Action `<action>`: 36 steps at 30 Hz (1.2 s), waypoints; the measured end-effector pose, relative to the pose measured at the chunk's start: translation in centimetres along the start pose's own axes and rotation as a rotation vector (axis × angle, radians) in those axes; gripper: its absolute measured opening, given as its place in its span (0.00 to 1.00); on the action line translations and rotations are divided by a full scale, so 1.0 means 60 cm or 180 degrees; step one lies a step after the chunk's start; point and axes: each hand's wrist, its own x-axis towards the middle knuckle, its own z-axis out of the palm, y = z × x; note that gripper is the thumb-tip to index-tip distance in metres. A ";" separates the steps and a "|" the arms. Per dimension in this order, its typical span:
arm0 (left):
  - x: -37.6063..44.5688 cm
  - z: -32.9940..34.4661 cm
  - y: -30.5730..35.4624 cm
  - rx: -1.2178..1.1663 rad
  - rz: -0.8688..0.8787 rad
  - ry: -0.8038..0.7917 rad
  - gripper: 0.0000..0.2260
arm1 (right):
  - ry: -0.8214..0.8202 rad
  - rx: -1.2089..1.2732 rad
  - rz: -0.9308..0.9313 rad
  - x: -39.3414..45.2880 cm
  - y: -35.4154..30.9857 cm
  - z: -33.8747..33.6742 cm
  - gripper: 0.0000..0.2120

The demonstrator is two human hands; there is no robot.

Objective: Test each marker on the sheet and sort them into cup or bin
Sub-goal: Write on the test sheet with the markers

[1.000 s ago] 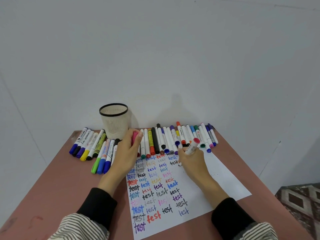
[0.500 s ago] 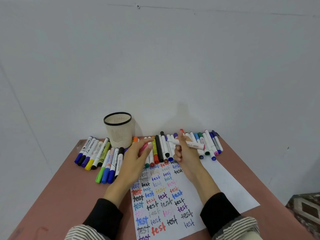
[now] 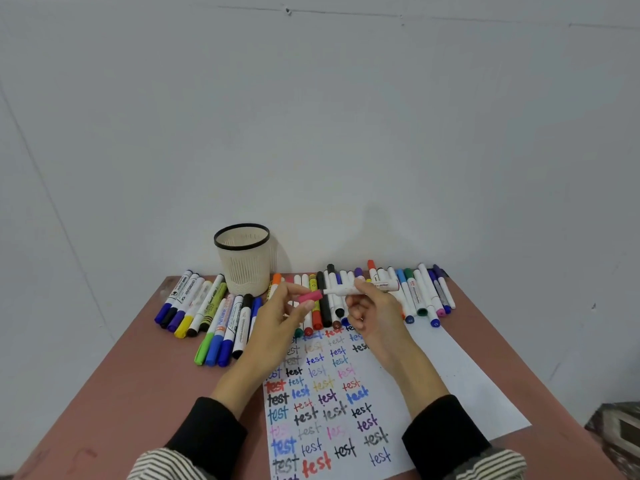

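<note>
My right hand (image 3: 372,311) grips a white-barrelled marker (image 3: 346,289) held level above the top of the sheet, its tip pointing left. My left hand (image 3: 277,322) pinches the marker's pink cap (image 3: 310,296) just at that tip; cap and tip touch or nearly touch. The white sheet (image 3: 433,368) under my hands carries several rows of the word "test" in many colours. A cream mesh cup (image 3: 244,259) with a black rim stands at the table's back, left of my hands.
A long row of capped markers (image 3: 415,292) lies along the back edge, partly hidden by my hands. Another group of markers (image 3: 194,306) lies left of the cup, with a few more (image 3: 225,334) in front of it. The pink table (image 3: 121,393) ends near the wall.
My right hand lifted the marker off the sheet and turned it level. My left hand brought the pink cap across to the marker's tip. The view tilted upward.
</note>
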 end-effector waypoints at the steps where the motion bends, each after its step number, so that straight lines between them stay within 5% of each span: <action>1: 0.000 0.000 0.000 -0.0002 0.0003 -0.0008 0.05 | 0.0005 -0.0040 -0.0003 0.000 0.001 0.000 0.11; 12: -0.003 0.001 -0.003 0.0312 0.0059 0.0104 0.04 | -0.0068 -0.0705 -0.0352 -0.009 0.016 0.012 0.09; 18: -0.006 0.001 -0.004 0.0749 0.0081 0.0081 0.15 | -0.0251 -0.0905 -0.0595 -0.015 0.023 0.019 0.09; 27: -0.007 -0.007 0.000 0.0727 -0.0051 -0.0015 0.18 | -0.0513 -0.0927 -0.0629 -0.021 0.024 0.021 0.14; 33: -0.006 -0.008 0.016 0.0362 -0.0045 -0.0280 0.19 | 0.0071 -0.1047 -0.0484 -0.014 0.022 0.027 0.16; 36: -0.010 -0.008 0.012 0.0528 -0.0067 -0.0126 0.17 | 0.0339 -0.0368 -0.0332 -0.015 0.012 0.018 0.13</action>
